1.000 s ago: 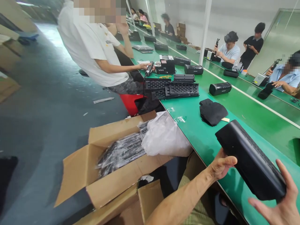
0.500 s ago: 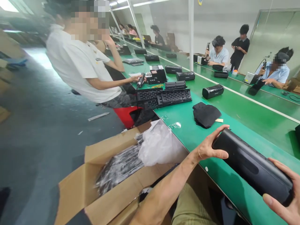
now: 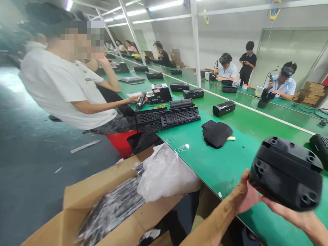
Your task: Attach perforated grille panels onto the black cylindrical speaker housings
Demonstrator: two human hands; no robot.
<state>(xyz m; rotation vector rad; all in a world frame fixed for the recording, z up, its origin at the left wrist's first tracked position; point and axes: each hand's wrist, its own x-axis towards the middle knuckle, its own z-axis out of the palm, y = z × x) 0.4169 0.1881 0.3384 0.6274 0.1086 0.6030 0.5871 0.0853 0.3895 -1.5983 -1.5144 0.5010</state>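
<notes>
Black moulded plastic housing, its round-socketed end exposed, is held at lower right over the green table, gripped from below between the left hand and right hand, fingers closed around it.

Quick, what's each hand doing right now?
Left hand: holding the black speaker from below.
Right hand: holding the black speaker too, at its other end.
</notes>
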